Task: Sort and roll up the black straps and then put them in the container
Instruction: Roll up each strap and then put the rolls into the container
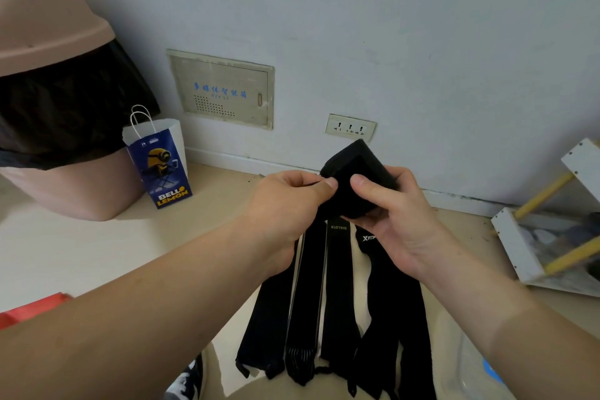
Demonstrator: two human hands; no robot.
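Note:
Both my hands hold a black strap rolled into a thick bundle [355, 166] in front of the wall. My left hand [289, 201] pinches its left edge between thumb and fingers. My right hand [389, 214] grips the roll from the right, thumb on its front. Below them several long black straps [337, 295] lie side by side on the floor, two with white lettering near the top. At the bottom right a clear container [467, 364] with a blue patch shows partly behind my right forearm.
A pink bin with a black liner [61, 107] stands at the left, a blue and white paper bag [159, 162] beside it. A white and yellow rack [552, 234] lies at the right. A red thing [29, 308] shows at the left edge. A shoe [188, 377] shows at the bottom.

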